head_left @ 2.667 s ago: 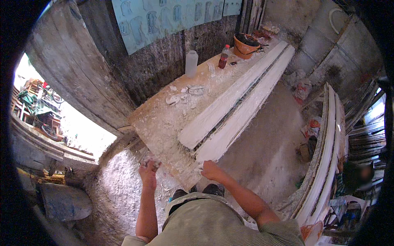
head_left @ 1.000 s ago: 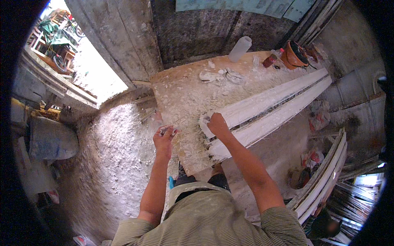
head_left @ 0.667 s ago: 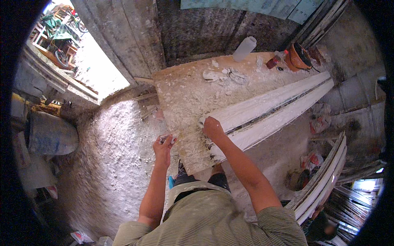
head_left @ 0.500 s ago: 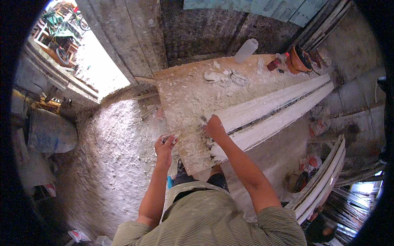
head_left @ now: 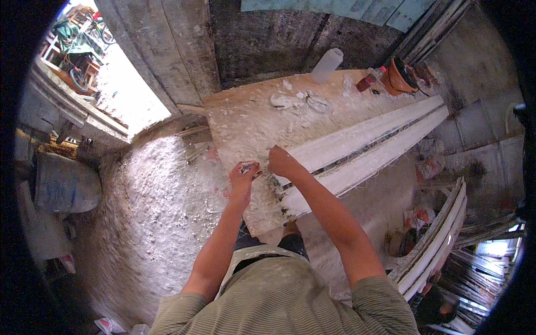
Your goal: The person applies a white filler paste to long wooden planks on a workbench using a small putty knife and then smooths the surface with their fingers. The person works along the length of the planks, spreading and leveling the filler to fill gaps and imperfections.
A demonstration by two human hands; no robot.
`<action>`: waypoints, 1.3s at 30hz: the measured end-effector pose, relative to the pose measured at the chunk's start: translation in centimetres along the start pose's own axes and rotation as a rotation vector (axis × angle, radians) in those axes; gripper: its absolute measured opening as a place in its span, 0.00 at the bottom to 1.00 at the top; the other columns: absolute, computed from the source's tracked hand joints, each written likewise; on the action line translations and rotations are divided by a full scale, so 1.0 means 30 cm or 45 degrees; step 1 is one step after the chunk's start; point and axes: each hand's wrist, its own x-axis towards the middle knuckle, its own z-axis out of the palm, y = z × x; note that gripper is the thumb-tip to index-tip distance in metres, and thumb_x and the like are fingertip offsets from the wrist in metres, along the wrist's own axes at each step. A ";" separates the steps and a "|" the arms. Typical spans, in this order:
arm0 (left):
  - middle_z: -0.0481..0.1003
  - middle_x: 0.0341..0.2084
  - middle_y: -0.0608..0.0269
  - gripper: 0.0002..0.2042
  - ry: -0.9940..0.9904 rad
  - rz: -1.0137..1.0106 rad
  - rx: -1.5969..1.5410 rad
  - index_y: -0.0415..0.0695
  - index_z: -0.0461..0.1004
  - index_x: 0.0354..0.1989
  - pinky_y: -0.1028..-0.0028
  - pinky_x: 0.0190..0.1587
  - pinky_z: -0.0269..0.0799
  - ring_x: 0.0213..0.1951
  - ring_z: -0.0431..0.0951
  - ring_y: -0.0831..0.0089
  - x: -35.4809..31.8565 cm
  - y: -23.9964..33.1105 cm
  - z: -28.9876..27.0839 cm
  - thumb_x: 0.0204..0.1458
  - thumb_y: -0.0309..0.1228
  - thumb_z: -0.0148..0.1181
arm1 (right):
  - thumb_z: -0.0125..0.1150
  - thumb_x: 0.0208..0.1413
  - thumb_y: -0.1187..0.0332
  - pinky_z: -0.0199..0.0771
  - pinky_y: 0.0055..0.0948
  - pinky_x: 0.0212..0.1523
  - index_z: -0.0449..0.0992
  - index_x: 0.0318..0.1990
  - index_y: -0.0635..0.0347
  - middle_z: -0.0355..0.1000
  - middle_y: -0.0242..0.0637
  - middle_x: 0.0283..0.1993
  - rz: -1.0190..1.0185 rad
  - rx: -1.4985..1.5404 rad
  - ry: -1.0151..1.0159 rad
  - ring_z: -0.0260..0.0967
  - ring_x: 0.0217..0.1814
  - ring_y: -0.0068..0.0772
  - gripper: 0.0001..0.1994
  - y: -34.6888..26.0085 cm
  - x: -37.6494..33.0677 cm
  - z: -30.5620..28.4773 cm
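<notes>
Left grip, and it's pinched around a small pale piece, up over the corner of the dusty counter. Just to its right, the right grip, fingers curled narrow; whatever it might hold is hidden! It's at the near end of two long white strips, contact impossible to call, and they run away from it to the right. Beyond both grips, crumpled white scraps; farther on, a translucent bottle, then, right of that, a red-filled bottle beside an orange bucket.
</notes>
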 end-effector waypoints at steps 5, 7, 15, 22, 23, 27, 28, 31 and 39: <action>0.79 0.28 0.65 0.08 -0.025 0.027 0.376 0.38 0.79 0.36 0.75 0.36 0.74 0.31 0.77 0.77 0.023 -0.080 0.001 0.53 0.29 0.68 | 0.65 0.45 0.65 0.75 0.43 0.54 0.82 0.38 0.64 0.76 0.53 0.47 -0.079 -0.216 -0.474 0.74 0.54 0.50 0.14 -0.048 0.000 -0.052; 0.79 0.26 0.66 0.09 -0.020 -0.082 0.454 0.38 0.79 0.35 0.75 0.33 0.71 0.29 0.76 0.78 0.005 -0.097 0.000 0.52 0.31 0.69 | 0.65 0.45 0.65 0.75 0.42 0.52 0.82 0.38 0.62 0.76 0.51 0.46 -0.128 -0.282 -0.395 0.75 0.53 0.49 0.13 -0.041 -0.021 -0.049; 0.78 0.23 0.65 0.10 -0.099 -0.100 0.638 0.39 0.80 0.35 0.73 0.29 0.68 0.26 0.74 0.78 -0.125 -0.190 0.025 0.50 0.32 0.70 | 0.64 0.50 0.58 0.73 0.44 0.44 0.83 0.38 0.54 0.77 0.44 0.43 -0.313 -0.524 -0.212 0.76 0.49 0.44 0.13 0.003 -0.178 0.060; 0.79 0.25 0.65 0.11 -0.110 -0.053 0.767 0.39 0.80 0.37 0.73 0.30 0.69 0.26 0.74 0.77 -0.097 -0.221 -0.015 0.50 0.32 0.70 | 0.64 0.49 0.62 0.75 0.41 0.47 0.82 0.38 0.56 0.76 0.42 0.45 -0.109 -0.385 -0.252 0.76 0.51 0.41 0.11 -0.022 -0.221 0.045; 0.79 0.25 0.65 0.11 -0.108 -0.063 0.777 0.39 0.80 0.37 0.73 0.30 0.69 0.27 0.74 0.77 -0.089 -0.218 -0.021 0.50 0.32 0.70 | 0.65 0.47 0.63 0.75 0.40 0.49 0.82 0.40 0.57 0.76 0.43 0.46 -0.103 -0.347 -0.275 0.75 0.52 0.41 0.13 -0.027 -0.220 0.043; 0.78 0.26 0.66 0.10 -0.116 -0.018 0.652 0.40 0.79 0.37 0.74 0.30 0.68 0.27 0.73 0.77 -0.064 -0.210 -0.049 0.51 0.32 0.69 | 0.64 0.47 0.66 0.75 0.40 0.50 0.81 0.40 0.59 0.75 0.44 0.46 -0.111 -0.216 -0.127 0.75 0.51 0.41 0.13 -0.018 -0.229 0.064; 0.78 0.26 0.66 0.10 -0.115 -0.027 0.607 0.40 0.79 0.37 0.75 0.30 0.67 0.27 0.73 0.78 -0.054 -0.208 -0.054 0.51 0.32 0.69 | 0.63 0.46 0.67 0.75 0.40 0.50 0.81 0.40 0.59 0.75 0.45 0.46 -0.122 -0.170 -0.079 0.75 0.51 0.42 0.13 -0.007 -0.232 0.079; 0.76 0.26 0.68 0.09 -0.114 0.000 0.694 0.46 0.77 0.35 0.74 0.29 0.67 0.27 0.74 0.76 -0.023 -0.176 -0.065 0.50 0.33 0.70 | 0.63 0.46 0.67 0.75 0.39 0.51 0.80 0.39 0.62 0.75 0.47 0.47 0.028 0.040 0.028 0.75 0.49 0.45 0.13 0.053 -0.224 0.156; 0.75 0.23 0.69 0.07 -0.079 0.035 0.714 0.42 0.79 0.35 0.76 0.28 0.64 0.25 0.69 0.81 -0.013 -0.103 -0.007 0.51 0.30 0.69 | 0.61 0.51 0.63 0.74 0.47 0.43 0.79 0.32 0.68 0.77 0.52 0.36 0.716 0.693 0.792 0.76 0.36 0.54 0.13 0.338 -0.120 0.500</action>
